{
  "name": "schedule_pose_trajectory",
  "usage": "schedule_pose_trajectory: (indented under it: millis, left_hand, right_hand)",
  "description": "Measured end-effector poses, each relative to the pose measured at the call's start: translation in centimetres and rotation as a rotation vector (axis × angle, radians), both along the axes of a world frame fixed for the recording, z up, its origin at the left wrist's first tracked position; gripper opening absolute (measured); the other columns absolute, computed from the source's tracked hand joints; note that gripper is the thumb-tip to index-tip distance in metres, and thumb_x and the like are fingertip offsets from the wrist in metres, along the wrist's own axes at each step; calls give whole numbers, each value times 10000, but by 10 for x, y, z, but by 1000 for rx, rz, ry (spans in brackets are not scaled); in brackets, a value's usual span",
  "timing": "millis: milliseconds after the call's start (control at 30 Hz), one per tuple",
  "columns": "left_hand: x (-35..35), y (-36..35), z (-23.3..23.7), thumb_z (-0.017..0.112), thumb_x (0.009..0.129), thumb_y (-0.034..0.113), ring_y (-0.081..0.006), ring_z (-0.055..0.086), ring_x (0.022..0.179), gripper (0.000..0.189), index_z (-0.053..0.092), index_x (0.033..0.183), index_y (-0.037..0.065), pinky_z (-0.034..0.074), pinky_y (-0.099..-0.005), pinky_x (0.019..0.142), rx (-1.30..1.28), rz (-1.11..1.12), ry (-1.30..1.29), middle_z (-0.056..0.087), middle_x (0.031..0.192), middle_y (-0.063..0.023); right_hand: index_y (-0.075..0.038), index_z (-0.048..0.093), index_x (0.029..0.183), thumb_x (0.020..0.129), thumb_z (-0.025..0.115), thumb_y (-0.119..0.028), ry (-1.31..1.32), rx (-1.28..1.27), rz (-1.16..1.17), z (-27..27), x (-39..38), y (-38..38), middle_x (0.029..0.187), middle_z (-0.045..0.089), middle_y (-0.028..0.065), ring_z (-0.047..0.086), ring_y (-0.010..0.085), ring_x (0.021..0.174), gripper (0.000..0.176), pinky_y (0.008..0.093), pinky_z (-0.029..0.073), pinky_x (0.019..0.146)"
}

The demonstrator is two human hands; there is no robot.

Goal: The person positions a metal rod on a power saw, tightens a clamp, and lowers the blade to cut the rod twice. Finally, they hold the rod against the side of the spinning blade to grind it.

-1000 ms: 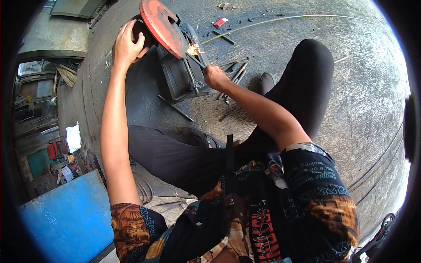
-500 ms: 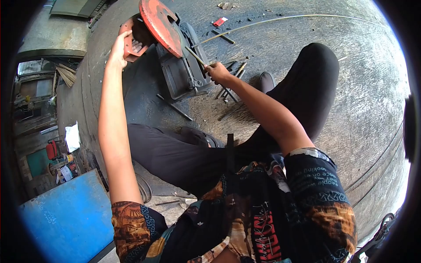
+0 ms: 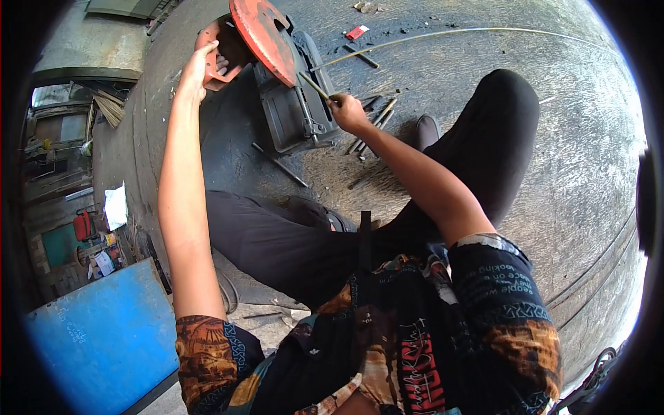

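Observation:
My left hand (image 3: 199,68) is closed around the orange-red handle (image 3: 213,36) of a chop saw, with fingertips showing inside its loop. The saw's round orange-red blade guard (image 3: 261,40) stands just right of that hand. Below it lies the dark grey saw base (image 3: 280,114) with its clamp screw (image 3: 306,114). My right hand (image 3: 349,113) is closed on a thin rod (image 3: 315,86), which reaches up toward the lower edge of the guard. The blade's cutting edge is hidden behind the guard.
Several short dark metal pieces (image 3: 373,121) lie right of the saw, and one bar (image 3: 280,164) lies in front. A long thin rod (image 3: 443,32) stretches right across the floor. A red packet (image 3: 357,32) lies beyond. A blue tabletop (image 3: 104,339) stands at lower left.
The view has shifted slightly, so the saw and both hands appear a little farther right. Both grips look the same.

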State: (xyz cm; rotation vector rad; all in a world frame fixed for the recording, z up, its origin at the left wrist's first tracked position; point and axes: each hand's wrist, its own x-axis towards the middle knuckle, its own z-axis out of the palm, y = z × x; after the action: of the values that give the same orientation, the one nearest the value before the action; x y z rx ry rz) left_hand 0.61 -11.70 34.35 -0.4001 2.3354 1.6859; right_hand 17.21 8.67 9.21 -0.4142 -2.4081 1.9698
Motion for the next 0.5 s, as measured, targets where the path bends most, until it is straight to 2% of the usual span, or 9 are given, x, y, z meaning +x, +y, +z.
schedule_pose_trajectory:
  millis: [33, 100, 133, 233, 300, 333, 367, 433, 500]
  left_hand:
    - [1, 3, 2, 691, 801, 325, -250, 647, 798, 430, 593, 1068, 3, 541, -360, 758, 0, -1, -1, 633, 893, -112]
    - [2, 8, 7, 675, 794, 355, -369, 620, 933, 566, 556, 1157, -63, 492, -424, 865, -955, -74, 543, 618, 1022, -222]
    - [1, 6, -3, 679, 778, 355, -422, 549, 1079, 599, 543, 1147, -97, 434, -436, 944, -1085, -149, 1004, 558, 1143, -296]
    - [18, 23, 9, 633, 828, 264, -365, 507, 1191, 469, 563, 1187, -30, 411, -406, 997, -968, -581, 1282, 544, 1246, -225]
    - [18, 22, 9, 626, 840, 233, -355, 516, 1184, 444, 559, 1199, -20, 414, -399, 995, -992, -614, 1271, 552, 1244, -207]
    - [19, 23, 9, 618, 852, 201, -345, 525, 1177, 421, 555, 1211, -11, 417, -393, 992, -1017, -646, 1262, 560, 1242, -189]
    - [18, 23, 10, 609, 859, 202, -337, 529, 1179, 415, 557, 1210, -12, 420, -387, 990, -1053, -650, 1261, 561, 1247, -188]
    - [20, 26, 11, 603, 862, 209, -335, 525, 1186, 412, 560, 1208, -10, 420, -386, 992, -1044, -655, 1215, 560, 1252, -186]
    - [24, 27, 11, 598, 860, 206, -330, 523, 1191, 409, 563, 1213, 3, 421, -385, 993, -1071, -657, 1191, 557, 1263, -183]
  right_hand:
    - [-19, 672, 1039, 873, 597, -284, -1, 0, -1, 5, 1, 1, 973, 647, 261, 609, 407, 986, 322, 450, 473, 871]
    - [-9, 675, 1021, 873, 591, -271, -96, 57, 79, 15, 0, 2, 957, 643, 270, 613, 410, 968, 313, 443, 477, 869]
    - [-9, 675, 1021, 873, 591, -271, -96, 56, 80, 13, -1, 1, 957, 643, 270, 613, 410, 968, 313, 443, 477, 869]
    - [-7, 673, 1028, 874, 584, -262, -50, 14, 81, 11, -6, -1, 935, 645, 270, 626, 403, 942, 310, 440, 484, 849]
    - [-4, 679, 1015, 878, 574, -255, -136, -39, 118, 22, -9, 0, 942, 644, 268, 638, 391, 929, 305, 427, 487, 833]
    - [0, 669, 1021, 896, 560, -255, -132, -69, 108, 23, -8, -1, 815, 672, 214, 672, 317, 771, 304, 398, 515, 690]
    - [0, 669, 1021, 896, 560, -255, -136, -67, 98, 23, -10, -1, 815, 672, 214, 672, 317, 771, 304, 398, 515, 690]
    - [-20, 640, 1043, 918, 542, -254, -298, -451, 226, 24, -14, 2, 655, 617, 105, 615, 203, 590, 283, 345, 485, 532]
    - [-35, 605, 1058, 931, 534, -260, -256, -482, 232, 23, -14, 0, 587, 517, 21, 520, 124, 503, 267, 308, 426, 444]
